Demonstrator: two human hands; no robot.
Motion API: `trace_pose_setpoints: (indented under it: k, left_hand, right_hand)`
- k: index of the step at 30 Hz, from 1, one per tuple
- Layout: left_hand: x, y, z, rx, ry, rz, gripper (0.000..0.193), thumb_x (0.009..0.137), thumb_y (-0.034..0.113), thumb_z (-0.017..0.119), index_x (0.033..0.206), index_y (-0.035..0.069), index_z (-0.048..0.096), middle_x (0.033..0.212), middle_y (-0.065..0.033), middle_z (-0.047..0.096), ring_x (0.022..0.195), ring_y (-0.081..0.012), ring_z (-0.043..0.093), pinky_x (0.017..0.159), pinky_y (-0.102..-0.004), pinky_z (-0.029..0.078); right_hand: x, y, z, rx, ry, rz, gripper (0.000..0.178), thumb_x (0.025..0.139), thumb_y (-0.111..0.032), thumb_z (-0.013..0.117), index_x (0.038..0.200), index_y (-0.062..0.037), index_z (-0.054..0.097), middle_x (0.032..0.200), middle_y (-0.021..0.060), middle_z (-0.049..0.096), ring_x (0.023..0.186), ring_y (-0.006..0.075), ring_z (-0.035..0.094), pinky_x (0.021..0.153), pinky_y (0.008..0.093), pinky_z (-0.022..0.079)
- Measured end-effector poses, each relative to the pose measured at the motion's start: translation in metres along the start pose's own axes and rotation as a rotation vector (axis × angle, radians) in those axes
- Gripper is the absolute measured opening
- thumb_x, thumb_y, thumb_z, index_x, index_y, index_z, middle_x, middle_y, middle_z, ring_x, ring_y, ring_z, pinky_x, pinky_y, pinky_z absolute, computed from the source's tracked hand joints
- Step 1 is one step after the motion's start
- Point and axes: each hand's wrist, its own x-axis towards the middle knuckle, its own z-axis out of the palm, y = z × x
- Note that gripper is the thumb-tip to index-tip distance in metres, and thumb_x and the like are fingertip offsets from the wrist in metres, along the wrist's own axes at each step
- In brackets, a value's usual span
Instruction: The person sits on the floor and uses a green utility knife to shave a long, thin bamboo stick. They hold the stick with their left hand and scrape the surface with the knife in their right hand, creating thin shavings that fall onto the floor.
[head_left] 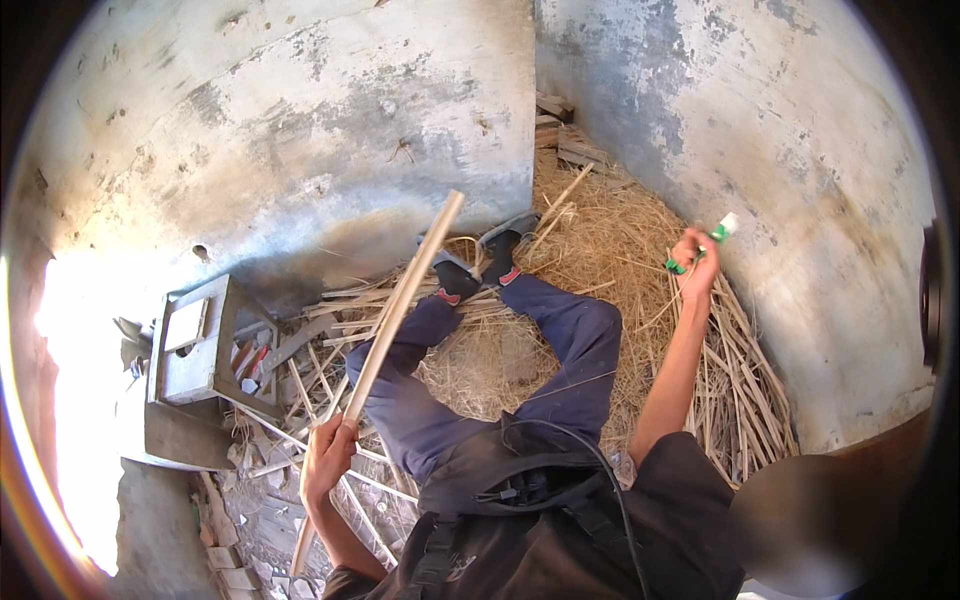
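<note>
My left hand (328, 455) is closed around a long pale split strip (402, 302), bamboo or wood by its look. It slants up and away over my left leg, with its top end near the wall; a lower end shows below the hand, beside my forearm. Out to the right, my raised right hand (697, 262) grips a small green-and-white object (724, 228). Its white end sticks out above the fingers and a green part shows below; the kind cannot be made out. The two hands are well apart, and the strip does not touch the green-and-white object.
Shavings (620, 235) and straw-like fibres cover the floor around my feet. Many split strips (738, 385) lie along the right wall, others under my legs and to the left. A worn wooden stool-like box (190, 345) stands at left by a bright opening. Peeling walls (330, 110) meet ahead.
</note>
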Motion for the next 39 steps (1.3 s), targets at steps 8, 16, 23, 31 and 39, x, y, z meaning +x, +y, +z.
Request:
trace_pose_setpoints:
  k: [8, 16, 23, 31, 39]
  left_hand:
    - [0.021, 0.027, 0.068, -0.183, -0.193, 0.035, 0.03, 0.113, 0.032, 0.053, 0.098, 0.007, 0.06, 0.071, 0.0056, 0.047, 0.054, -0.0038, 0.043, 0.046, -0.0237, 0.035]
    - [0.028, 0.068, 0.122, -0.153, -0.399, 0.18, 0.035, 0.117, 0.03, 0.046, 0.095, 0.004, 0.056, 0.071, 0.0029, 0.046, 0.054, -0.0068, 0.046, 0.047, -0.0265, 0.041]
    - [0.021, 0.079, 0.134, -0.22, -0.405, 0.204, 0.037, 0.116, 0.029, 0.048, 0.09, 0.003, 0.055, 0.068, 0.0001, 0.051, 0.05, -0.0081, 0.051, 0.048, -0.0288, 0.04]
    - [0.016, 0.092, 0.138, -0.205, -0.44, 0.231, 0.038, 0.118, 0.033, 0.044, 0.1, 0.002, 0.057, 0.073, 0.0025, 0.044, 0.056, -0.0063, 0.044, 0.047, -0.0259, 0.042]
    - [0.011, 0.094, 0.135, -0.213, -0.464, 0.224, 0.037, 0.118, 0.031, 0.045, 0.1, 0.002, 0.057, 0.071, 0.0019, 0.046, 0.054, -0.007, 0.045, 0.047, -0.0261, 0.042]
  right_hand:
    - [-0.052, 0.023, 0.071, -1.513, -0.234, -0.045, 0.055, 0.098, -0.058, 0.071, 0.099, -0.004, 0.081, 0.095, 0.0109, 0.071, 0.068, 0.0232, 0.065, 0.068, 0.041, 0.051]
    - [-0.111, 0.023, 0.17, -0.511, -0.314, 0.174, 0.035, 0.107, -0.038, 0.066, 0.115, -0.0072, 0.079, 0.076, 0.0008, 0.07, 0.061, 0.0045, 0.05, 0.053, 0.0245, 0.034]
    - [-0.144, 0.009, 0.21, -0.4, -0.308, 0.102, 0.027, 0.104, -0.015, 0.072, 0.127, -0.0013, 0.07, 0.102, 0.0078, 0.077, 0.097, 0.0124, 0.074, 0.083, 0.0241, 0.053]
    - [-0.149, 0.002, 0.21, -0.466, -0.305, 0.014, 0.026, 0.102, -0.012, 0.071, 0.127, -0.0023, 0.071, 0.101, 0.0065, 0.074, 0.097, 0.0113, 0.072, 0.081, 0.0245, 0.053]
    - [-0.156, -0.006, 0.208, -0.48, -0.313, -0.01, 0.024, 0.102, -0.01, 0.07, 0.123, -0.0009, 0.071, 0.108, 0.0079, 0.075, 0.096, 0.0141, 0.073, 0.085, 0.0282, 0.056]
